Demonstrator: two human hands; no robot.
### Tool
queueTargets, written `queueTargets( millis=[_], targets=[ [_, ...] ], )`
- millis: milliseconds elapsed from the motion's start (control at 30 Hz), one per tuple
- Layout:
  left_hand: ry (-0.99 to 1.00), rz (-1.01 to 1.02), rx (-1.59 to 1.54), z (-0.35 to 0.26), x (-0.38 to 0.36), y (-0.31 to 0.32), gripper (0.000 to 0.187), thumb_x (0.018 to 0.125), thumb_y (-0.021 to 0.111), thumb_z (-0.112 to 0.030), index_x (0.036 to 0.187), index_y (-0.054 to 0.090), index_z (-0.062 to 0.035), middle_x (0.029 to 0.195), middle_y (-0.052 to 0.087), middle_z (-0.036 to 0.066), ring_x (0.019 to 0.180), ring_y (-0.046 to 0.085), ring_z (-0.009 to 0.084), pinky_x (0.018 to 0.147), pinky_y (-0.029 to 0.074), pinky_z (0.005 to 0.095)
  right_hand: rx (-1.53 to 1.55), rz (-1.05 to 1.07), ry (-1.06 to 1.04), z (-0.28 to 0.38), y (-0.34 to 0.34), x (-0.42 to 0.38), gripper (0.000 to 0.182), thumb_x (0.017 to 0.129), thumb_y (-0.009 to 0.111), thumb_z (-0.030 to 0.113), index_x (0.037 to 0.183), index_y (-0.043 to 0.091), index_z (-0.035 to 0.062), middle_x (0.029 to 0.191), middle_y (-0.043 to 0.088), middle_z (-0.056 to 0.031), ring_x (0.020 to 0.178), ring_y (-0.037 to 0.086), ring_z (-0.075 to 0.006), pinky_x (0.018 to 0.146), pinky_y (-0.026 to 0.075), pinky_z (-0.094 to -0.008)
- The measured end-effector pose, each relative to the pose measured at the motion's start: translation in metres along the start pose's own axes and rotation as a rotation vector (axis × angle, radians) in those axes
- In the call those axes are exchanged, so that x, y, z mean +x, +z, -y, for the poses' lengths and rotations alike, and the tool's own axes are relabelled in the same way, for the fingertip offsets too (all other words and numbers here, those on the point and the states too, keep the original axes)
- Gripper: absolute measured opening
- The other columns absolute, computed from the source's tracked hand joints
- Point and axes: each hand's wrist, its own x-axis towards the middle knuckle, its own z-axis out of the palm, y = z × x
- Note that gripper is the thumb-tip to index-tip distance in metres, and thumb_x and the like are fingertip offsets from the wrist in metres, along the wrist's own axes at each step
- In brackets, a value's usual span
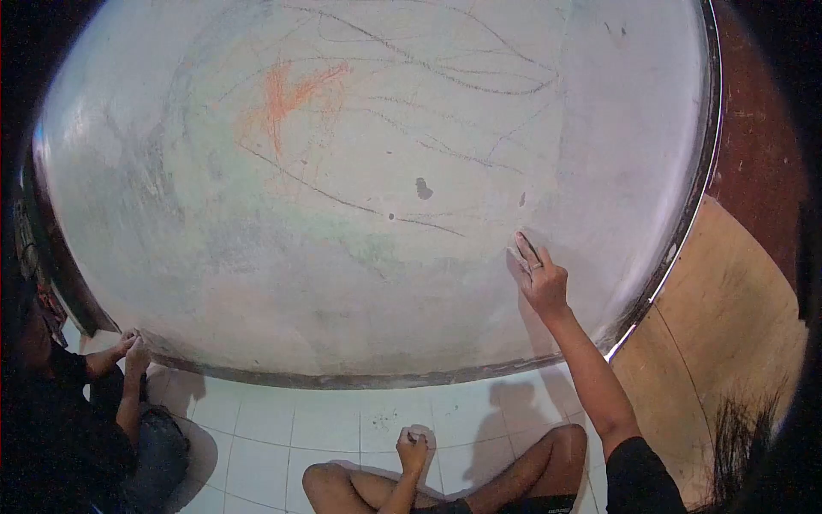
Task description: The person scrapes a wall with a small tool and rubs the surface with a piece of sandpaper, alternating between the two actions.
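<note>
My right hand [545,283] is raised to the lower right part of a pale wall [300,283], its fingers closed on a thin black stick [529,248] that looks like charcoal. The fingertips are right at the wall surface, just right of the end of a dark curved line [432,226]. Low over my crossed legs [548,463], my left hand [413,450] is closed, with a bit of something dark showing in its fingers; I cannot tell what it is. Long dark lines and an orange scribble [278,98] mark the upper wall.
Another person in dark clothing [86,420] sits at the far left, hands [130,347] together near the wall's foot. White floor tiles [325,424] lie below a dark base strip [342,380]. Tan boarding [719,300] and a dark brown panel [758,128] stand at the right.
</note>
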Motion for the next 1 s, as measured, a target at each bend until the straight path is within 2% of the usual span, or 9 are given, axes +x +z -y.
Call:
queueTargets(
  millis=[167,267,433,533,633,733,800,900,1000],
  targets=[
    [0.076,0.004,0.334,-0.058,-0.015,0.007,0.007,0.081,0.060,-0.005,0.080,0.054,-0.0028,0.070,0.058,0.003,0.064,0.055,0.0116,0.057,0.046,0.0282,0.039,-0.077,0.088,0.007,0.036,-0.030,0.010,0.082,0.064,0.012,0.088,0.066,0.0049,0.067,0.058,-0.0133,0.046,0.055,-0.0299,0.043,0.045,-0.0392],
    [0.070,-0.034,0.273,-0.051,-0.014,0.002,0.009,0.081,0.061,-0.008,0.079,0.055,-0.0021,0.068,0.059,0.006,0.062,0.056,0.0140,0.057,0.047,0.0309,0.007,0.138,-0.127,0.019,0.034,-0.044,0.033,0.085,0.065,0.021,0.115,0.066,0.0081,0.064,0.059,-0.0101,0.045,0.053,-0.0236,0.041,0.041,-0.0344],
    [0.180,-0.070,0.433,-0.039,-0.012,-0.003,0.016,0.082,0.060,-0.016,0.078,0.056,-0.0019,0.070,0.062,0.010,0.063,0.060,0.0180,0.058,0.049,0.0345,-0.039,-0.055,-0.029,-0.028,0.011,-0.007,0.028,0.086,0.064,0.018,0.112,0.068,0.0091,0.054,0.054,-0.0108,0.038,0.048,-0.0274,0.039,0.039,-0.0358],
    [0.139,-0.089,0.505,-0.056,-0.019,0.004,0.014,0.074,0.064,-0.007,0.076,0.056,0.0033,0.068,0.063,0.016,0.060,0.062,0.0278,0.057,0.048,0.0390,0.022,0.069,-0.123,-0.016,0.034,-0.033,0.029,0.086,0.062,0.023,0.113,0.068,0.0120,0.056,0.056,-0.0116,0.040,0.049,-0.0293,0.039,0.039,-0.0371],
    [0.071,-0.020,0.487,-0.051,-0.017,0.001,0.013,0.074,0.065,-0.006,0.077,0.056,0.0030,0.068,0.063,0.015,0.061,0.062,0.0275,0.058,0.048,0.0385,-0.090,0.200,-0.327,0.001,0.027,-0.032,0.034,0.084,0.064,0.029,0.115,0.067,0.0147,0.055,0.054,-0.0096,0.041,0.050,-0.0264,0.039,0.040,-0.0369],
    [-0.010,-0.033,0.226,0.018,0.000,-0.008,0.010,0.075,0.064,-0.005,0.076,0.056,0.0021,0.067,0.064,0.012,0.061,0.062,0.0234,0.058,0.050,0.0365,-0.149,0.106,-0.231,-0.001,0.019,-0.015,0.045,0.081,0.066,0.026,0.125,0.062,0.0180,0.049,0.045,-0.0047,0.038,0.046,-0.0199,0.037,0.039,-0.0335],
    [-0.030,-0.010,0.307,-0.003,-0.003,-0.005,0.009,0.076,0.063,-0.004,0.077,0.056,0.0017,0.067,0.064,0.011,0.060,0.062,0.0203,0.057,0.050,0.0344,-0.017,-0.093,-0.093,-0.006,0.036,-0.014,0.050,0.079,0.068,0.025,0.127,0.060,0.0185,0.048,0.042,-0.0034,0.037,0.045,-0.0181,0.036,0.038,-0.0321],
    [-0.017,-0.008,0.187,-0.028,-0.016,0.002,0.009,0.078,0.063,-0.003,0.077,0.056,0.0019,0.066,0.063,0.010,0.059,0.062,0.0176,0.053,0.050,0.0315,-0.070,0.177,-0.370,0.019,0.014,-0.011,0.049,0.079,0.067,0.018,0.128,0.059,0.0156,0.048,0.045,-0.0049,0.037,0.045,-0.0212,0.037,0.037,-0.0338],
    [0.039,0.036,0.194,-0.043,-0.013,0.003,0.008,0.079,0.062,-0.003,0.078,0.056,0.0021,0.066,0.062,0.009,0.057,0.062,0.0171,0.049,0.050,0.0304,-0.136,0.124,-0.344,0.005,0.014,0.002,0.049,0.081,0.063,0.020,0.130,0.057,0.0227,0.052,0.048,-0.0020,0.040,0.048,-0.0182,0.038,0.041,-0.0345]
  ],
)
